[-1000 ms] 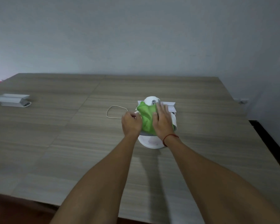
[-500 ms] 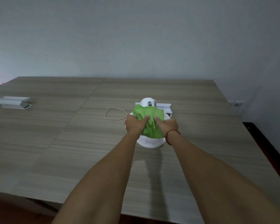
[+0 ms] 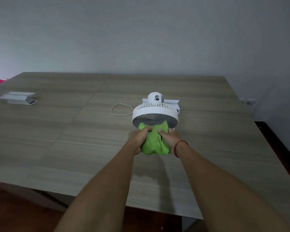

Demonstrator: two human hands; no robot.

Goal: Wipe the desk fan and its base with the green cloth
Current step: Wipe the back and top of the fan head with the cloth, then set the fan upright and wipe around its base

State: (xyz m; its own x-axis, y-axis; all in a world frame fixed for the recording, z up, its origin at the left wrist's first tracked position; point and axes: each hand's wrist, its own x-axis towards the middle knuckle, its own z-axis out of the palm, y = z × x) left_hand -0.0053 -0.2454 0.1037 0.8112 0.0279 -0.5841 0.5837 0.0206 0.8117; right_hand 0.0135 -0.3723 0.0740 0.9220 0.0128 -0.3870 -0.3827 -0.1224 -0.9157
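One white desk fan [image 3: 155, 114] stands right of centre on the wood-grain table [image 3: 57, 131], its round ribbed grille tilted toward the person and a knob on its rear housing. One green cloth [image 3: 155, 144], bunched and creased, covers the grille's lower edge and the base. The left hand [image 3: 141, 138] and right hand [image 3: 168, 138] each clutch the cloth. One white cord loop [image 3: 119, 109] lies beside the fan; one white box [image 3: 18, 97] sits far left.
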